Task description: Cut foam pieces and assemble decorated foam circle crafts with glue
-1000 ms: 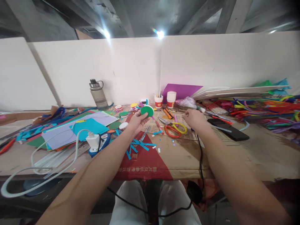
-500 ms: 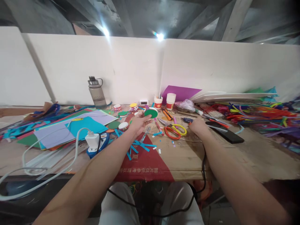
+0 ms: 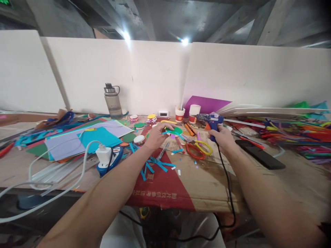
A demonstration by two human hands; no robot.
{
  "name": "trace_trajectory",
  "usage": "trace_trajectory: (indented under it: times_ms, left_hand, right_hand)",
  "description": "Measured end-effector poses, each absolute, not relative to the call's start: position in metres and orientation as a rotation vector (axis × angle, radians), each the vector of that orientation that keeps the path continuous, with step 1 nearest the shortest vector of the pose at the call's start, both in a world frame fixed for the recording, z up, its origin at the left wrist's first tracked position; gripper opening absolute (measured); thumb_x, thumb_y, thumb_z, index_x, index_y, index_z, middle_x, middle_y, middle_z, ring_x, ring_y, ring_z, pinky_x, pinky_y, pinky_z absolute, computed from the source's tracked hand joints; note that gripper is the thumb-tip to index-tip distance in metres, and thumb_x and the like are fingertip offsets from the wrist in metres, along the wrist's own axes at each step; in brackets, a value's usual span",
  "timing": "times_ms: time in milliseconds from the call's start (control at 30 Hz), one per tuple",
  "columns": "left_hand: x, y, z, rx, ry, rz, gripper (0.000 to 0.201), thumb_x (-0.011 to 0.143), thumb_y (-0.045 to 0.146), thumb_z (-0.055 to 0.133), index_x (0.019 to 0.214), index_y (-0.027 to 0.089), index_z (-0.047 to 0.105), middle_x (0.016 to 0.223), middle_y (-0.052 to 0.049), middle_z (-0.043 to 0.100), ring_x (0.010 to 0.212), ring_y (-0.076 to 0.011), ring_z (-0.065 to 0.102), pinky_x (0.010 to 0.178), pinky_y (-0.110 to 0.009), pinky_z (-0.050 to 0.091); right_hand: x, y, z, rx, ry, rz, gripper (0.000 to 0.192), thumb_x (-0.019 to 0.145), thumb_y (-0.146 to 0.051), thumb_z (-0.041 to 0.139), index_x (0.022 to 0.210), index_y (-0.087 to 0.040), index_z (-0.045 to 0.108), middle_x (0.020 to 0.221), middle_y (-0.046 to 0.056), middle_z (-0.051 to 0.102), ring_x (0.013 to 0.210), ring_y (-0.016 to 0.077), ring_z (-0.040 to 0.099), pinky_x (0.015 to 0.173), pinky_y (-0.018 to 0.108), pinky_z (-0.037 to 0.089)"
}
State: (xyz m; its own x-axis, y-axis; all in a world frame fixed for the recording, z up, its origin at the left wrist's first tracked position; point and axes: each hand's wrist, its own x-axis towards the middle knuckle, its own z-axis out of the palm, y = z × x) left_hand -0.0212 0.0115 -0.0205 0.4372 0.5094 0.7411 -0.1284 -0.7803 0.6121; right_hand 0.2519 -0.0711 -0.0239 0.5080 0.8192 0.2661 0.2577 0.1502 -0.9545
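Your right hand (image 3: 222, 136) is gripping the blue glue gun (image 3: 215, 121) by its handle, fingers wrapping it firmly, and the nozzle is pointing left. Your left hand (image 3: 156, 136) is bending its fingers over the left edge of the green disc (image 3: 176, 131); whether they are pinching it or only touching it, I cannot tell. The disc is sitting between your hands, nearer the left. If the tip is running hot, you are risking a burn should it swing low across those fingers. The scissors (image 3: 194, 142) are lying just near of the gun, so a dipping wrist could be knocking them into the disc. The right paper cup (image 3: 194, 110) is standing close to the nozzle, inviting a bump. The black cord (image 3: 229, 182) is hanging over the near edge of the table (image 3: 297, 186); a snag could be jerking your aim.
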Motion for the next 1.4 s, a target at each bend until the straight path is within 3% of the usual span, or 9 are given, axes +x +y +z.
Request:
trace_trajectory:
  times_ms: [200, 433, 600, 833, 1200, 1400]
  left_hand:
    - [-0.024, 0.011, -0.017, 2.242, 0.316, 1.419, 0.02, 0.08, 0.038, 0.071, 0.084, 0.019, 0.067, 0.108, -0.012, 0.071, 0.107, -0.023, 0.064, 0.093, -0.041, 0.05]
    - [-0.028, 0.013, -0.013, 2.237, 0.251, 1.465, 0.005, 0.079, 0.02, 0.07, 0.083, 0.02, 0.068, 0.11, -0.009, 0.07, 0.103, -0.0207, 0.065, 0.088, -0.038, 0.052]
    - [-0.028, 0.013, -0.013, 2.217, 0.257, 1.489, 0.013, 0.077, 0.009, 0.064, 0.083, 0.019, 0.068, 0.111, -0.009, 0.07, 0.106, -0.0199, 0.065, 0.086, -0.036, 0.054]
    - [-0.029, 0.01, -0.009, 2.22, 0.291, 1.519, 0.007, 0.077, 0.014, 0.069, 0.082, 0.019, 0.069, 0.11, -0.01, 0.07, 0.108, -0.0212, 0.064, 0.088, -0.038, 0.054]
    - [-0.028, 0.01, -0.01, 2.212, 0.281, 1.487, 0.005, 0.079, 0.022, 0.071, 0.083, 0.019, 0.069, 0.111, -0.011, 0.07, 0.106, -0.0204, 0.065, 0.086, -0.036, 0.054]
    - [-0.028, 0.009, -0.009, 2.234, 0.315, 1.479, 0.005, 0.078, 0.016, 0.067, 0.082, 0.019, 0.068, 0.111, -0.01, 0.07, 0.106, -0.0202, 0.064, 0.088, -0.037, 0.053]
  right_hand:
    - [0.232, -0.088, -0.01, -1.238, -1.136, 0.664, 0.027, 0.065, -0.029, 0.064, 0.09, -0.023, 0.057, 0.072, -0.003, 0.064, 0.063, 0.0146, 0.058, 0.06, 0.027, 0.047]
    - [0.214, -0.109, 0.006, -1.345, -1.267, 0.644, 0.023, 0.064, -0.032, 0.064, 0.083, -0.022, 0.054, 0.068, -0.004, 0.059, 0.06, 0.0134, 0.052, 0.06, 0.027, 0.043]
    - [0.209, -0.118, 0.015, -1.383, -1.328, 0.65, 0.024, 0.064, -0.033, 0.064, 0.084, -0.021, 0.056, 0.072, -0.003, 0.06, 0.064, 0.0143, 0.051, 0.06, 0.027, 0.041]
    - [0.214, -0.115, 0.011, -1.433, -1.423, 0.623, 0.026, 0.071, -0.037, 0.064, 0.089, -0.02, 0.059, 0.074, -0.002, 0.061, 0.069, 0.0166, 0.053, 0.068, 0.03, 0.043]
    - [0.211, -0.114, 0.009, -1.4, -1.395, 0.647, 0.022, 0.071, -0.035, 0.066, 0.087, -0.023, 0.058, 0.063, -0.004, 0.056, 0.06, 0.0162, 0.051, 0.059, 0.029, 0.043]
    - [0.211, -0.115, 0.011, -1.411, -1.416, 0.629, 0.022, 0.07, -0.036, 0.066, 0.083, -0.022, 0.057, 0.065, -0.003, 0.055, 0.06, 0.015, 0.048, 0.057, 0.028, 0.041]
